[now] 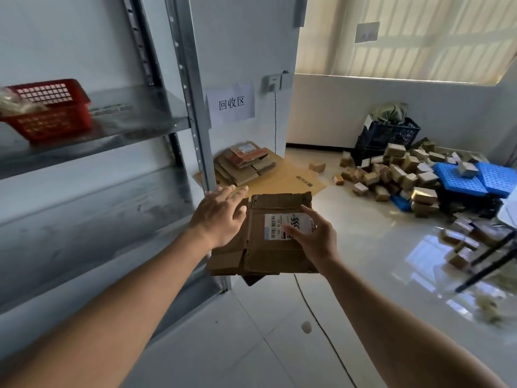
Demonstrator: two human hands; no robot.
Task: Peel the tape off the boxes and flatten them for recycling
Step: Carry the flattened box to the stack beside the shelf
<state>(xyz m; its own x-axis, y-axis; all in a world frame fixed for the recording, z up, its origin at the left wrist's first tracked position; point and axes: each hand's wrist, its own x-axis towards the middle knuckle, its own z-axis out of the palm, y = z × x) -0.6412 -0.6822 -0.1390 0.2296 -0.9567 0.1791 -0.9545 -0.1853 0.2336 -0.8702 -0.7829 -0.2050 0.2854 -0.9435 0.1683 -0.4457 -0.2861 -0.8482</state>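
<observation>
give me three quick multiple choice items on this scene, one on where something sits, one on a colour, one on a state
1. Where is the pile of flattened cardboard?
A. on the floor under the paper sign
B. in the red basket
C. on the blue pallets

2. What colour is the basket on the metal shelf?
A. blue
B. red
C. green

3. What state is the box between the hands?
A. sealed and upright
B. flattened, label facing up
C. torn into two pieces

Answers:
1 A: the pile lies on the floor against the wall, below the paper sign.
2 B: its mesh walls are red.
3 B: it lies flat under the left hand and right hand, its white label on top.
</observation>
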